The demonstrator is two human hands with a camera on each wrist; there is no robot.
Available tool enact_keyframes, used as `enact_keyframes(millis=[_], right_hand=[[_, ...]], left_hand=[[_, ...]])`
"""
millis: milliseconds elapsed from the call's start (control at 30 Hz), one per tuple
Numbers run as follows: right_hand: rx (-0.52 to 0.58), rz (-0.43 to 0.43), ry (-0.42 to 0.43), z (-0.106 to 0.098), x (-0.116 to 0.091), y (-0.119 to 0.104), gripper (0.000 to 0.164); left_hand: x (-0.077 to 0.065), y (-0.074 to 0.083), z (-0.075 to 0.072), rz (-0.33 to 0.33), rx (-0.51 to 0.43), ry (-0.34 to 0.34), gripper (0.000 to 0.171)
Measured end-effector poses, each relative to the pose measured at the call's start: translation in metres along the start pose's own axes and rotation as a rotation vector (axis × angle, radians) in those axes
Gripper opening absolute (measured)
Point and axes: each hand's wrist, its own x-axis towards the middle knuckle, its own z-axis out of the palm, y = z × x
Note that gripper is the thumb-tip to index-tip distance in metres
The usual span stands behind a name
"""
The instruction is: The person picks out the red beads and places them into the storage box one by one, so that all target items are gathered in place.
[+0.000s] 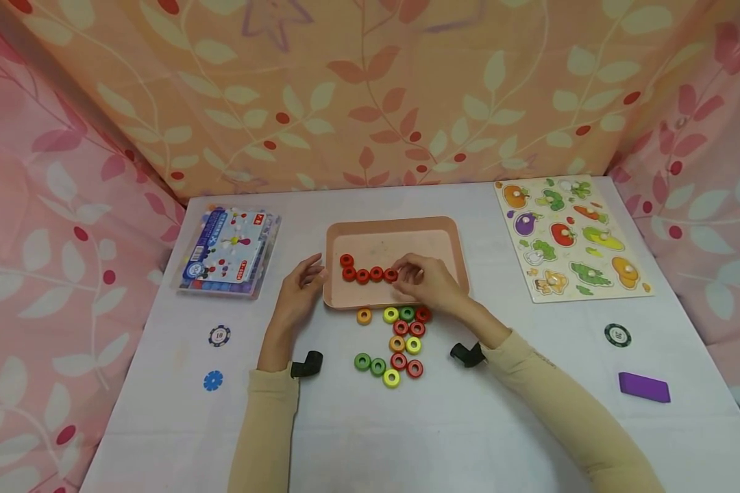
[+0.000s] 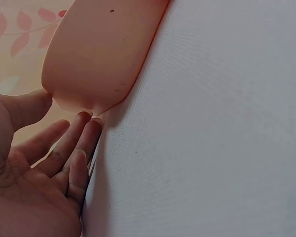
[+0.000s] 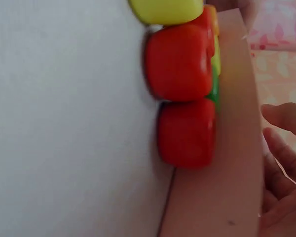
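Note:
A shallow peach tray (image 1: 407,243) holds several red beads (image 1: 362,276) in an L-shaped row. At the row's right end is my right hand (image 1: 428,282), fingertips close against the last red bead (image 1: 391,274). In the right wrist view, thumb and finger (image 3: 286,148) stand apart beyond the tray wall, with no bead visible between them. My left hand (image 1: 299,291) touches the tray's left end; in the left wrist view its thumb (image 2: 32,106) meets the rim and loosely bent fingers reach the wall. Loose red, green, yellow and orange beads (image 1: 397,361) lie before the tray.
On the left are a boxed set (image 1: 228,250), a poker chip (image 1: 219,335) and a blue disc (image 1: 212,381). A vegetable peg puzzle (image 1: 573,239), another chip (image 1: 618,335) and a purple block (image 1: 644,387) lie on the right. Patterned curtains (image 1: 376,103) surround the table.

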Motion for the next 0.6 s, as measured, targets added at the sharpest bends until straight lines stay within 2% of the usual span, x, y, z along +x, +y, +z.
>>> enact_keyframes(millis=[133, 300, 367, 467, 600], right_hand=[[0.003, -0.023, -0.041, -0.006, -0.011, -0.010, 0.019], [0.008, 0.012, -0.152, -0.013, -0.031, -0.015, 0.018], [0.017, 0.043, -0.210, -0.016, -0.039, -0.014, 0.021], [0.023, 0.084, -0.283, -0.022, -0.048, -0.007, 0.025], [-0.007, 0.100, -0.309, -0.033, -0.059, 0.002, 0.030]], left_hand=[[0.000, -0.001, -0.001, 0.005, 0.002, 0.001, 0.049], [0.001, -0.001, -0.001, 0.004, 0.001, -0.002, 0.050], [0.000, 0.000, -0.001, -0.002, -0.009, -0.004, 0.050], [-0.007, 0.017, -0.002, -0.024, -0.005, -0.022, 0.051], [-0.007, 0.016, -0.001, -0.022, 0.004, -0.025, 0.050]])
